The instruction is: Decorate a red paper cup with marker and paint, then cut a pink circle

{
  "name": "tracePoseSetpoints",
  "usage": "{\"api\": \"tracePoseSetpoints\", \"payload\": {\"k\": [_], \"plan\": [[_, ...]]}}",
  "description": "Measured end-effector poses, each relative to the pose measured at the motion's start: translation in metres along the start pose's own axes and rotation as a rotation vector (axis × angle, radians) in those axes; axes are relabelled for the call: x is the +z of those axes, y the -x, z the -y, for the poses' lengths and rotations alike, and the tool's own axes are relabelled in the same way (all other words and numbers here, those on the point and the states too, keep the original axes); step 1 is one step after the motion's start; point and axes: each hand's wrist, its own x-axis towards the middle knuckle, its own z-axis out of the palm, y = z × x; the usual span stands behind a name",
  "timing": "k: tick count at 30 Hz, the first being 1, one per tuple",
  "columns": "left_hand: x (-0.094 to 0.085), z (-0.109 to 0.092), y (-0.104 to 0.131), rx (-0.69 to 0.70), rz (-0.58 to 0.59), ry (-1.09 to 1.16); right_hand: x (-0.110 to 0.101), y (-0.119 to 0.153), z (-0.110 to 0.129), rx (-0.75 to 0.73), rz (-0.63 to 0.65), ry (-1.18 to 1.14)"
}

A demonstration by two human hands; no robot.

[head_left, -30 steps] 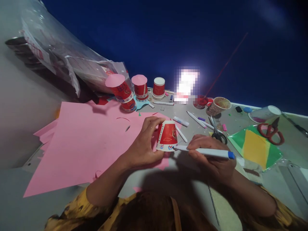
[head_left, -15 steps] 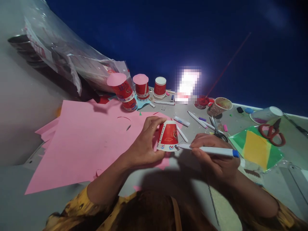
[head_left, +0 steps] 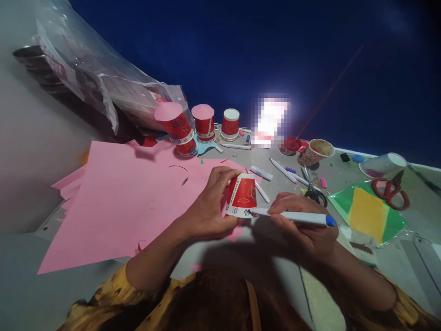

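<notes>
A small red paper cup (head_left: 245, 193) with a white band and blue and red marks is upside down in my left hand (head_left: 213, 202), thumb near the rim and fingers at its base. My right hand (head_left: 306, 230) grips a white felt-tip marker (head_left: 303, 218) with a blue end. The marker's tip touches the white band of the cup, at its lower right. Just behind the cup lie a white marker (head_left: 262, 191) and a glue stick-like white tube (head_left: 261, 173).
Large pink paper (head_left: 124, 202) spreads at left. Decorated red cups (head_left: 205, 126) stand behind, beside a plastic bag (head_left: 138, 99). Black scissors (head_left: 314, 191), a patterned cup (head_left: 315, 152), red-handled scissors (head_left: 389, 193) and green and yellow paper (head_left: 367, 214) lie to the right.
My right hand and the marker have shifted slightly left, the tip moving a little along the cup's white band. My left hand keeps hold of the cup, which has turned slightly.
</notes>
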Motion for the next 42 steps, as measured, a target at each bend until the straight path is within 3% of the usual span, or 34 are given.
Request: {"api": "tracePoseSetpoints", "payload": {"k": [6,12,24,42], "plan": [[-0.0001,0.0017,0.0003,0.001,0.005,0.001,-0.0012,-0.0002,0.0002,0.005,0.027,0.013],[0.0007,0.0020,0.0006,0.007,-0.003,-0.001,-0.0023,0.0032,-0.0028,-0.012,-0.059,0.023],[0.0006,0.0009,0.0009,0.009,0.015,0.002,-0.0022,-0.0020,-0.0005,-0.018,0.031,0.004],[0.0011,-0.0028,0.0006,-0.010,0.042,-0.044,0.0011,-0.0011,0.0017,0.000,0.055,0.026]]}}
